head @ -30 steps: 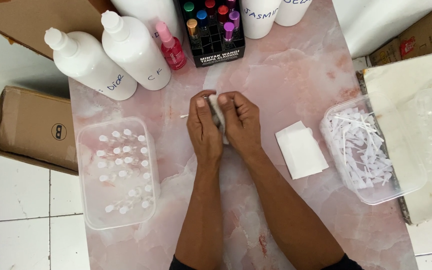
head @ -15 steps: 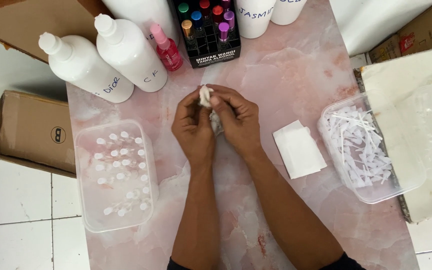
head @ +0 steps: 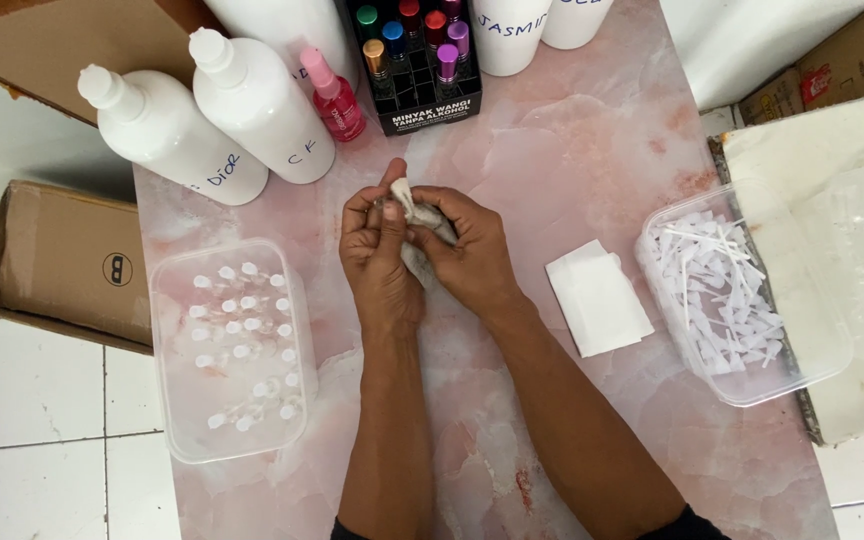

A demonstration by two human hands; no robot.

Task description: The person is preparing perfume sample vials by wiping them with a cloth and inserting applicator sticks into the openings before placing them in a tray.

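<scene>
Whatever the crumpled white tissue (head: 414, 215) wraps is hidden. Left hand (head: 377, 255) and right hand (head: 467, 252) meet over the pink counter (head: 572, 150), fingers (head: 389, 205) clamped on the tissue.

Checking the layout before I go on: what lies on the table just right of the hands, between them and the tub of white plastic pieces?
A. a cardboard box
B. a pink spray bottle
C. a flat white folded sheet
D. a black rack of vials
C: a flat white folded sheet lies on the pink marble table, between the right hand and the clear tub of white plastic pieces.
</scene>
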